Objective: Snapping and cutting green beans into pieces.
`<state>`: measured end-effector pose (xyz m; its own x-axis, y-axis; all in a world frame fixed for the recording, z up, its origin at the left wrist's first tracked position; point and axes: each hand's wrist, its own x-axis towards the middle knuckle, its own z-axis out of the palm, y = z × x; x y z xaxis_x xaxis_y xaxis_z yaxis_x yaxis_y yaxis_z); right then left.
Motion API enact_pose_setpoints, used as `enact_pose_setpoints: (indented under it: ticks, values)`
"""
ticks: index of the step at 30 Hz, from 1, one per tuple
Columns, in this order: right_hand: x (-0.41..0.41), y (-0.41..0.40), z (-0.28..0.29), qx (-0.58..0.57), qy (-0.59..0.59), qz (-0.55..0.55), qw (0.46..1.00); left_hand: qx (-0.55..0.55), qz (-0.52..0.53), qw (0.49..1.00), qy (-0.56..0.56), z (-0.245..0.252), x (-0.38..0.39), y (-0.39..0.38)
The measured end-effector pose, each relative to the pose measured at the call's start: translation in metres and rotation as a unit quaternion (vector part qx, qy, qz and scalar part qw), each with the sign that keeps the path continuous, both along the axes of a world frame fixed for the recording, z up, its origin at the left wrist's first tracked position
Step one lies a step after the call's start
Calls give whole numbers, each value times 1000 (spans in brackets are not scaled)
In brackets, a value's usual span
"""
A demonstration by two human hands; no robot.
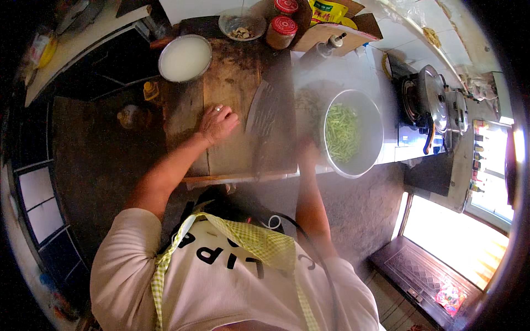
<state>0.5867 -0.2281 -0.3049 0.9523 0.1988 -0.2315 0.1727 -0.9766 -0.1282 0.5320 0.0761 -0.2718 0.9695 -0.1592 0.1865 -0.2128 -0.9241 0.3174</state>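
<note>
My left hand (219, 122), with a ring on one finger, is loosely closed above the wooden board (232, 157); no object shows in it. To its right, a broad grey curved blade (261, 109), apparently a kitchen cleaver, lies on the board, blurred by haze. My right hand (308, 153) is at the left side of a large white bowl (370, 140). Haze blurs its fingers, so whether they grip the bowl cannot be told. Thin green vegetable shreds (341, 132) lie inside the bowl, whose near rim overhangs the counter edge.
A bowl of whitish liquid (185, 58) and a glass bowl (242, 28) with small pieces stand at the back, beside red-lidded jars (281, 33). A bottle (325, 49) is by a cardboard box (319, 35). Right stands a lidded pan (432, 99) on a cooker; oil bottles (131, 116) are left.
</note>
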Motion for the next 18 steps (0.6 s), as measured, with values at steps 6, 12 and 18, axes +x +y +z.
enact_pose_setpoints:
  ticks: [6, 12, 18]
  values:
    - [-5, -19, -19, 89, -78, -80, 990, 26, 0, 997, -67, -18, 17, 15]
    - [-20, -19, -18, 82, -147, -89, 982, -26, -11, 995, -100, -28, 6, 18]
    - [-11, -11, -6, 64, -175, -62, 981, -296, 251, 921, 24, -6, 13, -5]
